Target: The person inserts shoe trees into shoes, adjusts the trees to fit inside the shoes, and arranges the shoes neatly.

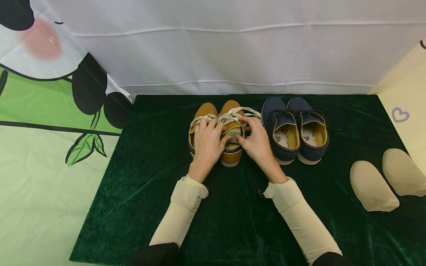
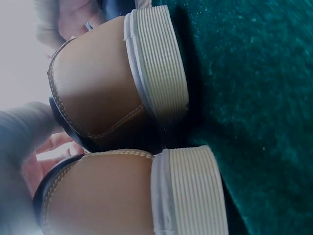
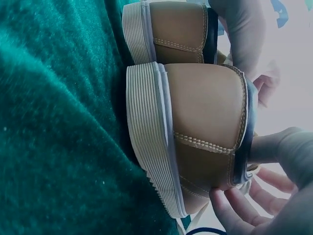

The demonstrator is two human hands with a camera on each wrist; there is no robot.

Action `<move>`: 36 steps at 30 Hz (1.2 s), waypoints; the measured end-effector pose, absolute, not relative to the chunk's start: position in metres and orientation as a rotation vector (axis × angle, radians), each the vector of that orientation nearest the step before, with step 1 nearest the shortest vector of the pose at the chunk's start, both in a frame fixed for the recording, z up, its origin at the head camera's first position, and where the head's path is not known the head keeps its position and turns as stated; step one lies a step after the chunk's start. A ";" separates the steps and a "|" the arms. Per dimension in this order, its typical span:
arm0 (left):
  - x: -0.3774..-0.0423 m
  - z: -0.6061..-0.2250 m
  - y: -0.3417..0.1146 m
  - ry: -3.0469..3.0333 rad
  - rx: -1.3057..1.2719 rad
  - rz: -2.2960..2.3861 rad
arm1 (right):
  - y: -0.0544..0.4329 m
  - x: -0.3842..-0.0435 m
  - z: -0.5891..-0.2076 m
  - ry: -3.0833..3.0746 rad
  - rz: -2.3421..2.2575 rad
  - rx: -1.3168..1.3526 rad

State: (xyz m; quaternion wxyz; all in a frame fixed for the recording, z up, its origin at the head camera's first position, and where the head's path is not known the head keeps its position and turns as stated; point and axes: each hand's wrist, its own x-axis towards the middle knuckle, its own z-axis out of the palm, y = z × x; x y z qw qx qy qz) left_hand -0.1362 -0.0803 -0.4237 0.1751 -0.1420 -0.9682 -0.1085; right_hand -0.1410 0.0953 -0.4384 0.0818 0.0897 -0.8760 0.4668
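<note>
A pair of tan lace-up shoes stands side by side, toes away from me, in the head view. My left hand lies over the gap between them, hiding much of the left tan shoe. Its thumb is at the opening of the right tan shoe, with the fingers by its inner edge. My right hand pinches the outer collar of that shoe, thumb inside and fingers along the outside, as the right wrist view shows. Loose white laces trail over its front to the right. The grey tongue shows between my hands.
A pair of navy shoes with dark laces stands close to the right. Two beige shoe-shaped inserts lie farther right on the dark green velvet cloth. A white fabric wall rises behind the shoes.
</note>
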 end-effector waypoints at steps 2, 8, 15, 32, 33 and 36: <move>-0.136 -0.424 -0.080 -2.736 -0.402 -0.314 | 0.094 -0.141 -0.437 -2.626 1.392 0.249; -0.135 -0.422 -0.080 -2.722 -0.408 -0.353 | 0.091 -0.143 -0.436 -2.648 1.377 0.189; -0.134 -0.421 -0.080 -2.720 -0.413 -0.363 | 0.089 -0.143 -0.436 -2.661 1.343 0.195; -0.142 -0.421 -0.083 -2.733 -0.490 -0.422 | 0.090 -0.149 -0.436 -2.843 1.217 0.268; -0.143 -0.421 -0.083 -2.734 -0.487 -0.420 | 0.090 -0.149 -0.436 -2.848 1.215 0.263; -0.143 -0.421 -0.083 -2.726 -0.479 -0.409 | 0.088 -0.151 -0.436 -2.852 1.198 0.251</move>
